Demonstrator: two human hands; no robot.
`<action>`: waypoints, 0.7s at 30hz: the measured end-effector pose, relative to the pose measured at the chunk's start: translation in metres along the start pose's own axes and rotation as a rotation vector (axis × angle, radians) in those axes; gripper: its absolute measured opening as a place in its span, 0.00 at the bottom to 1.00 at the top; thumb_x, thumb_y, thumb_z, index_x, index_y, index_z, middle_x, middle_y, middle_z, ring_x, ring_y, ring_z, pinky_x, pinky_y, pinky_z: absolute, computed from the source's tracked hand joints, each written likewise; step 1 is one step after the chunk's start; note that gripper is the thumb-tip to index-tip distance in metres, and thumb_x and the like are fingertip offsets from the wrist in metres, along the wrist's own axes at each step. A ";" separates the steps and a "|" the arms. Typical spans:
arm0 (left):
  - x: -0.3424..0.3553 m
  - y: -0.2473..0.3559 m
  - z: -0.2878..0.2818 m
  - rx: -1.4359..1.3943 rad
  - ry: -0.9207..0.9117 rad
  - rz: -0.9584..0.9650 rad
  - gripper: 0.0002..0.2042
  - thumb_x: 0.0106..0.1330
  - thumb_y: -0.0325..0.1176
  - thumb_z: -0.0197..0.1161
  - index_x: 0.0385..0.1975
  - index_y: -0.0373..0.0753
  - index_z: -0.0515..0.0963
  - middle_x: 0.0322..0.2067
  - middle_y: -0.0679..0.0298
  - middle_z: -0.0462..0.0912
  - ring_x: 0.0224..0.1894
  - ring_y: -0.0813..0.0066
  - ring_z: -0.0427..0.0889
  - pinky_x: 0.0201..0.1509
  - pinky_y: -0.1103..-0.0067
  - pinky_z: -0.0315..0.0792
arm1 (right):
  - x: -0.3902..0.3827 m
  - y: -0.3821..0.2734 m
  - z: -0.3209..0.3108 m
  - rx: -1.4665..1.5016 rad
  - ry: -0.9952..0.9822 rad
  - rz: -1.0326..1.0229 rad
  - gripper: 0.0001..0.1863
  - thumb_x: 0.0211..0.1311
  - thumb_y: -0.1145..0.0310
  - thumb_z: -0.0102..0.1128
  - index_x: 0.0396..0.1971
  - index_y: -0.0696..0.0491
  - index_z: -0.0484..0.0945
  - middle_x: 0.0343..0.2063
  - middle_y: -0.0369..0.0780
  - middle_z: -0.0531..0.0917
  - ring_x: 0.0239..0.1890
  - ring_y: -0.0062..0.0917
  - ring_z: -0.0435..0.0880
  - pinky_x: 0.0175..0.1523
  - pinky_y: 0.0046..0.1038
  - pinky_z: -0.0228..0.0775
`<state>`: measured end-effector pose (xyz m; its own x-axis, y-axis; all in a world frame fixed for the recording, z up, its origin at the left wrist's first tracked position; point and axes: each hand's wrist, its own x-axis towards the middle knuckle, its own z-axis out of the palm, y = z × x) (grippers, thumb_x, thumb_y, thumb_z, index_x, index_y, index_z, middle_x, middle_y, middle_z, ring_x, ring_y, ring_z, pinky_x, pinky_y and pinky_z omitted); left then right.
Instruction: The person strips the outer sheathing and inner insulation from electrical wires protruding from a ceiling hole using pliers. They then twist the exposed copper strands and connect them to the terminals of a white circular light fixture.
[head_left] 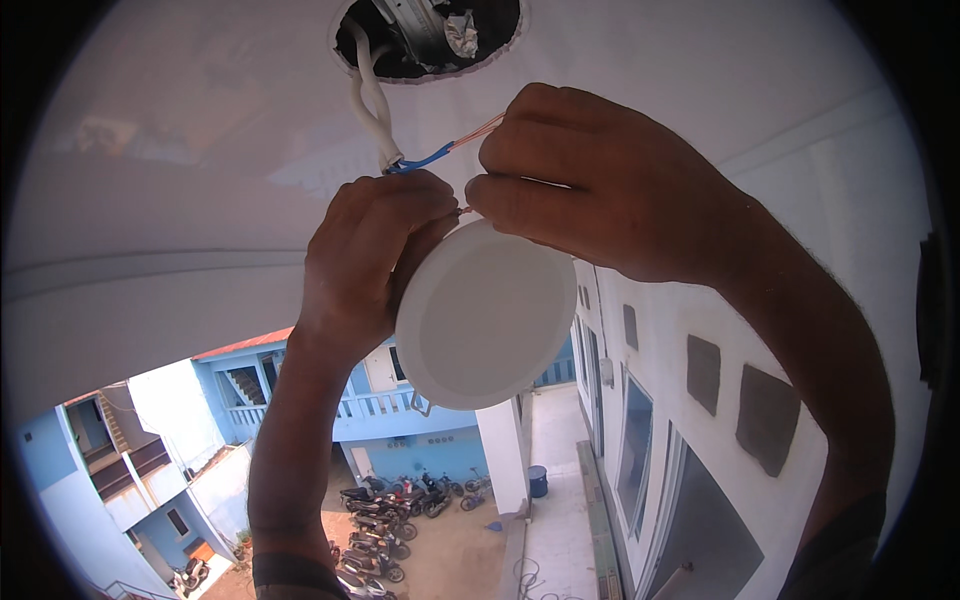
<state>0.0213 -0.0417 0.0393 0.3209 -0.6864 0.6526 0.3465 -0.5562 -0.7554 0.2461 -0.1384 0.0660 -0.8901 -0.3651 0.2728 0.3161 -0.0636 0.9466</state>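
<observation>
A round white downlight [485, 320] hangs below my hands, its flat face toward me and a small metal clip [421, 404] at its lower edge. White cables [372, 110] drop from a round ceiling hole [400, 68]. From their end a blue wire [432, 160] runs right to bare copper strands [480, 131], which reach my right fingers. My left hand [375, 230] is closed beside the light's upper left rim, thumb and fingertips pinching a thin wire. My right hand [590, 180] is closed too, pinching copper at the small gap between both hands. Its curled fingers hide the strands' ends.
The white ceiling [200, 150] spreads close above. At right runs a white wall [650, 340] with windows and grey patches. Far below lie a walkway [555, 440], a blue drum [538, 481] and several parked motorbikes [380, 540] by a blue building [410, 460].
</observation>
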 end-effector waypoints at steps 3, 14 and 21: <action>0.002 0.002 -0.001 -0.024 0.006 -0.011 0.13 0.56 0.23 0.72 0.39 0.39 0.78 0.38 0.60 0.85 0.40 0.64 0.84 0.44 0.70 0.76 | -0.001 0.002 -0.002 -0.044 -0.010 -0.020 0.16 0.47 0.67 0.74 0.37 0.54 0.81 0.34 0.38 0.79 0.41 0.28 0.80 0.46 0.26 0.78; 0.003 0.001 -0.002 0.077 0.010 0.085 0.16 0.52 0.26 0.76 0.39 0.38 0.78 0.38 0.59 0.85 0.39 0.64 0.83 0.42 0.71 0.73 | 0.004 -0.007 0.002 -0.019 -0.071 0.096 0.13 0.52 0.68 0.74 0.35 0.55 0.80 0.34 0.39 0.80 0.39 0.29 0.80 0.45 0.27 0.78; 0.003 -0.004 0.005 0.242 -0.019 0.176 0.21 0.47 0.31 0.79 0.40 0.39 0.77 0.39 0.59 0.85 0.37 0.66 0.82 0.42 0.71 0.72 | 0.027 -0.021 0.000 0.504 -0.344 1.089 0.10 0.62 0.68 0.65 0.29 0.60 0.82 0.23 0.44 0.82 0.23 0.30 0.80 0.36 0.32 0.75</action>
<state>0.0259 -0.0392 0.0446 0.4099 -0.7522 0.5158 0.4834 -0.3004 -0.8223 0.2153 -0.1469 0.0537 -0.3089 0.2619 0.9144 0.8486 0.5100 0.1406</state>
